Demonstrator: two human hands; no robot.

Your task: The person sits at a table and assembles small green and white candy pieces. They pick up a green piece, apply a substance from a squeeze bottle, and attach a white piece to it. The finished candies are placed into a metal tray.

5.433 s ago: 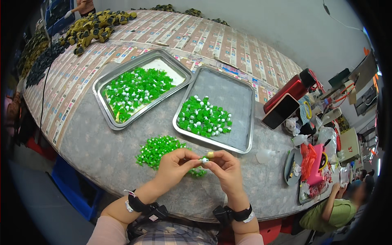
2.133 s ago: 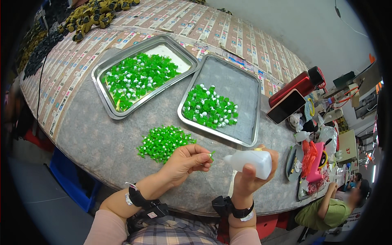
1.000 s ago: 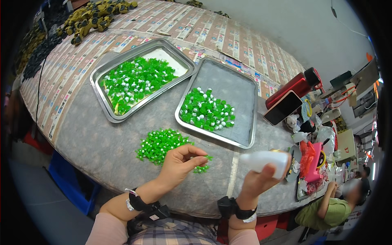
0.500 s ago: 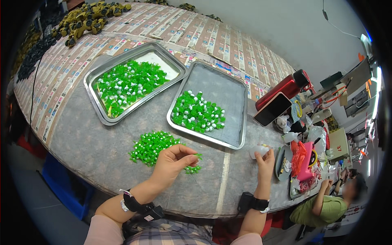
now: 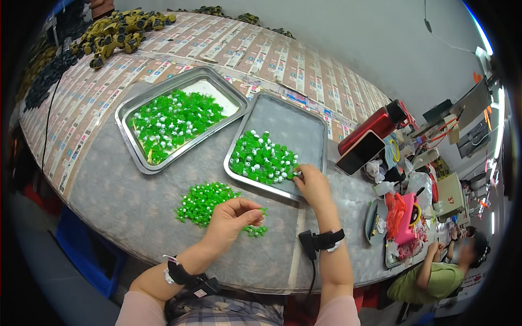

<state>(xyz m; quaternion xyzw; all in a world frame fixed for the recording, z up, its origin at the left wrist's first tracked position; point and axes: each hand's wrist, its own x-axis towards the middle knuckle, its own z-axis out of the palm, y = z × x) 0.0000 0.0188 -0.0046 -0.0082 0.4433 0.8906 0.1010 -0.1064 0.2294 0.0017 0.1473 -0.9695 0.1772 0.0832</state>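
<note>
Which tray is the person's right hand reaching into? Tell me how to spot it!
Find the big round grey table with two shiny metal trays side by side. The right hand touches the near corner of the right tray. Its small clump of green pieces leaves the grey bottom mostly bare, while the left tray has a white lining and is far fuller.

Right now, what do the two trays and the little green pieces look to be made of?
The trays look like bare metal, probably steel: grey, shiny, with rolled rims. The green pieces look like glossy, slightly see-through plastic with white bits. The left hand pinches one; the right hand touches those in the near tray.
</note>
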